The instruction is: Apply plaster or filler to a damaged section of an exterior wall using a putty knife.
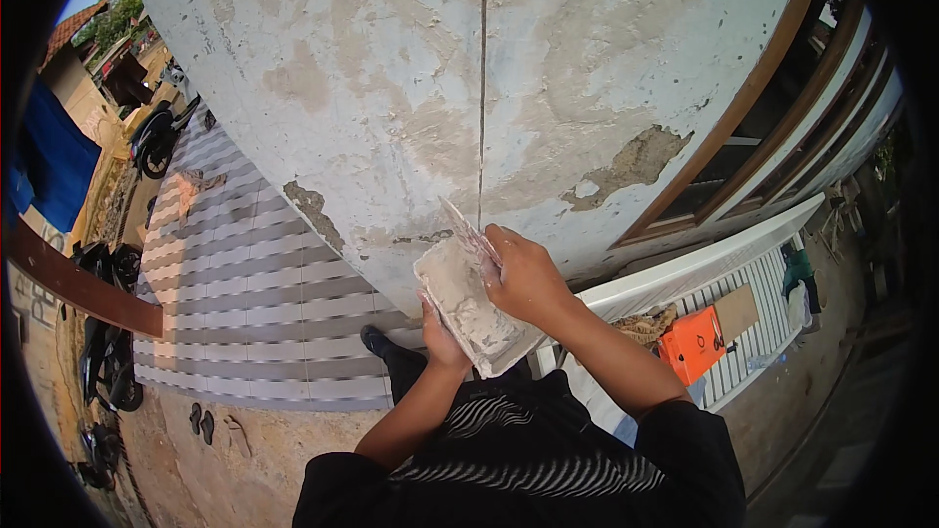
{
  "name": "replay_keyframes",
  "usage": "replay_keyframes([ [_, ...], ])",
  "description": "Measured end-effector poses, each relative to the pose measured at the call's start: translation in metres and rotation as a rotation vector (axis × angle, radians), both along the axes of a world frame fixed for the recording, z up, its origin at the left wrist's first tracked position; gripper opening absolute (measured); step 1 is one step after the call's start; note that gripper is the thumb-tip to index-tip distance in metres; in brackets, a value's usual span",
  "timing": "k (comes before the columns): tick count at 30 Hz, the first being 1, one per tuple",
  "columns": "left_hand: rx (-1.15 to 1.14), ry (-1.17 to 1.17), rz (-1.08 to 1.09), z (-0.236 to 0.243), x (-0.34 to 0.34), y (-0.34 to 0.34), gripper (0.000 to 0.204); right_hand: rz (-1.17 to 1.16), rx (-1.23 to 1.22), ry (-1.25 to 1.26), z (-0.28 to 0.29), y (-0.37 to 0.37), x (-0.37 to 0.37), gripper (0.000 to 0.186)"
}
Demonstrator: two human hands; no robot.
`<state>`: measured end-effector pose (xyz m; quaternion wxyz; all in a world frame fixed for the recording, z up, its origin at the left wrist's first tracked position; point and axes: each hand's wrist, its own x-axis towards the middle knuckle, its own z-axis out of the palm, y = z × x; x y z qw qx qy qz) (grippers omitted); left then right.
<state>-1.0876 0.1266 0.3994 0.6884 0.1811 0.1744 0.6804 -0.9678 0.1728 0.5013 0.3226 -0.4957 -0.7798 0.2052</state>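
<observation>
My left hand is closed on the lower left edge of a rectangular plaster pan holding pale, lumpy filler. My right hand grips a flat scraper smeared with the same material, its blade tilted up at the pan's upper edge. Just beyond them is the weathered white wall, patched with beige filler and flaking spots, with a thin vertical dark line running down it.
Tiled paving lies left, with parked motorbikes and sandals. Right are brown-framed windows and a white slatted bench bearing an orange box. A brown bar crosses the left edge.
</observation>
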Motion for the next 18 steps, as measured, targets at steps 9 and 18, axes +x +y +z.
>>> replay_keyframes([
  [9,0.085,-0.061,0.044,0.0,-0.006,0.0,0.069,0.017,0.018,0.053,0.021,-0.019,0.003,0.016],
  [18,0.064,-0.019,0.107,0.001,-0.008,0.0,0.07,-0.011,0.011,0.034,0.006,-0.012,-0.006,0.016],
])
